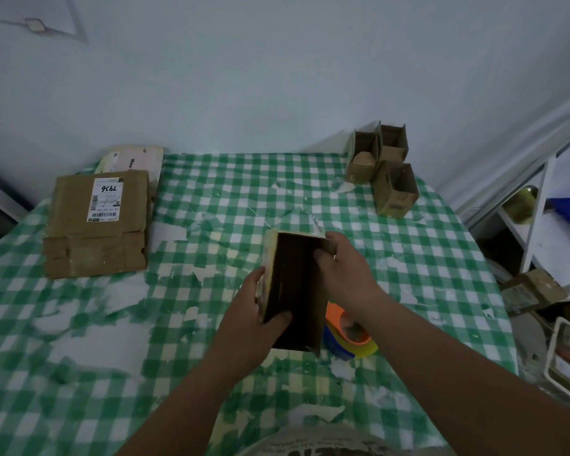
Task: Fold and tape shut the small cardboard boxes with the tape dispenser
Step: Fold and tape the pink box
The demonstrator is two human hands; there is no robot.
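A small cardboard box (295, 291) is held up over the middle of the counter (211, 199), open side toward the camera; its inside is dark and nothing can be made out in it. Left hand (254, 311) is clamped on the box's left wall, thumb curled inside near the lower edge, fingers along the outside. Right hand (343, 268) is clamped on the right wall near the top, fingertips hooked over the edge into the opening. The tape dispenser (351, 334), orange and blue with a yellow tape roll, lies on the counter just under and to the right of the held box, partly hidden by the box and the right forearm. The counter is covered with a green-and-white checked cloth, heavily peeled and torn. Three more small boxes (384, 166) are grouped at the far right corner, touching one another, open tops up; the left one shows a folded flap or cardboard piece inside, contents of the other two cannot be told. A flattened cardboard piece (96, 232) with a white shipping label (106, 199) lies at far left, with a pale envelope (135, 159) partly under it. Off the counter's right edge a white shelf (533, 205) carries a yellowish jar (520, 202); a worn box (530, 291) sits lower down.
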